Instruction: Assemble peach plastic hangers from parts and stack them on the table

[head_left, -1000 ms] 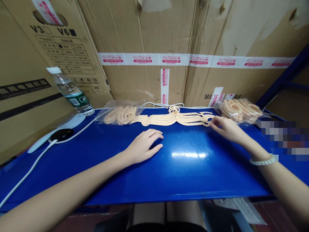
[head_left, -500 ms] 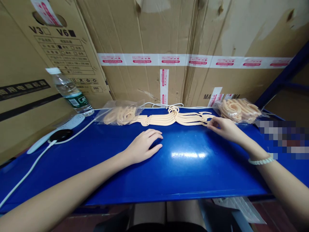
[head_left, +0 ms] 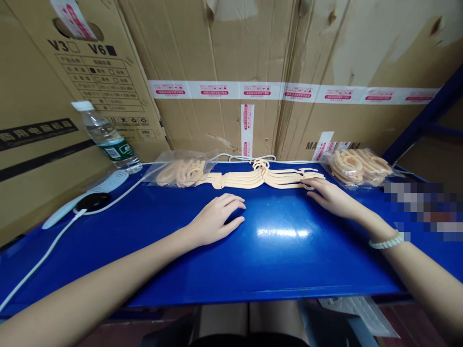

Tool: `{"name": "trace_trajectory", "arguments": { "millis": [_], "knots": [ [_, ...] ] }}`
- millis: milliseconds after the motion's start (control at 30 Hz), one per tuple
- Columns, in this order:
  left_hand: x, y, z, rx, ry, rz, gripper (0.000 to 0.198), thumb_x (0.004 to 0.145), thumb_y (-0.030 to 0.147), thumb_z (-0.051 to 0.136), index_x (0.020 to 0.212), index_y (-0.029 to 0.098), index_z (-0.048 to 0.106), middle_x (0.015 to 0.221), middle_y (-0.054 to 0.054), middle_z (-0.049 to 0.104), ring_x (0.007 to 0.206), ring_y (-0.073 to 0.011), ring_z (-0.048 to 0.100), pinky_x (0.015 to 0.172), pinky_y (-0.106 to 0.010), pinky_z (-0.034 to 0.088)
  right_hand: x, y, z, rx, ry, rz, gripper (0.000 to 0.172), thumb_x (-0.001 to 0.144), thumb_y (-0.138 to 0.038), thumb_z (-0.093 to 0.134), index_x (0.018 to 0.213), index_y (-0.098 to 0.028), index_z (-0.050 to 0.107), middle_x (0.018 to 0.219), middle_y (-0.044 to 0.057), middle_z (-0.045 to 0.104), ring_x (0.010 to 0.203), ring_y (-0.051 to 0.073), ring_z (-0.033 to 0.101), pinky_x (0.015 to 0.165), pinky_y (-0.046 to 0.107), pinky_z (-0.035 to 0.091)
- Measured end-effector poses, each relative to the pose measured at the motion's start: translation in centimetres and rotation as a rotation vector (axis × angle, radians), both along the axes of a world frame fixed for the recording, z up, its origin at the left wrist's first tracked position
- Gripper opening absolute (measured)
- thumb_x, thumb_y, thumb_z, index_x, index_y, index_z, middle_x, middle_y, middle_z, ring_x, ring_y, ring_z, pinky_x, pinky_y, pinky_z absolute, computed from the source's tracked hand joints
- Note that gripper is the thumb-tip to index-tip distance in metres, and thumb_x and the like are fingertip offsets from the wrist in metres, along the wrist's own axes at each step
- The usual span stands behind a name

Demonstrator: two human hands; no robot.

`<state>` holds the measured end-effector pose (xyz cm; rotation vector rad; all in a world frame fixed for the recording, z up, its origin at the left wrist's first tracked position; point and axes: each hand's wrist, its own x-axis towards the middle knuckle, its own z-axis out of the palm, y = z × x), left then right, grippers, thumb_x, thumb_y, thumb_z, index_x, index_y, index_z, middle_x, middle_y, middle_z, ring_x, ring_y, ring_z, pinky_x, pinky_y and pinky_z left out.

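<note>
A stack of cream plastic hangers point(head_left: 262, 177) lies flat near the back of the blue table point(head_left: 275, 255). My right hand point(head_left: 331, 197) rests on the table at the stack's right end, fingers stretched out and touching the hanger tips; it holds nothing. My left hand point(head_left: 216, 219) lies on the table in front of the stack, fingers loosely spread and slightly curled, empty. A white bead bracelet point(head_left: 388, 241) is on my right wrist.
Clear bags of cream plastic rings lie at the left point(head_left: 181, 171) and right point(head_left: 358, 166) of the stack. A water bottle point(head_left: 106, 137), a white handheld device point(head_left: 85, 197) with a black puck and a white cable point(head_left: 39, 258) sit at the left. Cardboard boxes point(head_left: 253, 72) wall the back.
My right hand has gone from pinching the hangers' right end to lying flatter with fingers extended, shifted slightly left. My left hand has stayed put.
</note>
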<state>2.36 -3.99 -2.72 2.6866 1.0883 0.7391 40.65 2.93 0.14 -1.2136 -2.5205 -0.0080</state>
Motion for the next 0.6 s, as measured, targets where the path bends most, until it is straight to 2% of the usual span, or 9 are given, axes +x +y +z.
{"name": "trace_trajectory", "arguments": {
  "millis": [267,600],
  "knots": [
    [0.01,-0.1,0.17,-0.004,-0.033,-0.013,0.023,0.097,0.033,0.055,0.115,0.022,0.064,0.129,-0.01,0.066,0.12,-0.0272,0.06,0.105,-0.048,0.047,-0.04,0.05,0.07,0.018,0.024,0.02,0.033,0.093,-0.034,0.053,0.117,-0.018,0.07,0.116,0.016,0.071,0.112,0.035,0.064,0.099,0.055,0.051],
    [0.19,-0.41,0.48,-0.01,-0.046,-0.025,0.02,0.098,0.03,0.054,0.114,0.022,0.063,0.128,-0.01,0.066,0.12,-0.0263,0.06,0.105,-0.047,0.048,-0.21,-0.3,0.75,-0.013,0.026,0.011,0.026,0.092,-0.038,0.054,0.099,-0.021,0.072,0.097,0.013,0.069,0.096,0.031,0.064,0.086,0.046,0.053]
  ]
}}
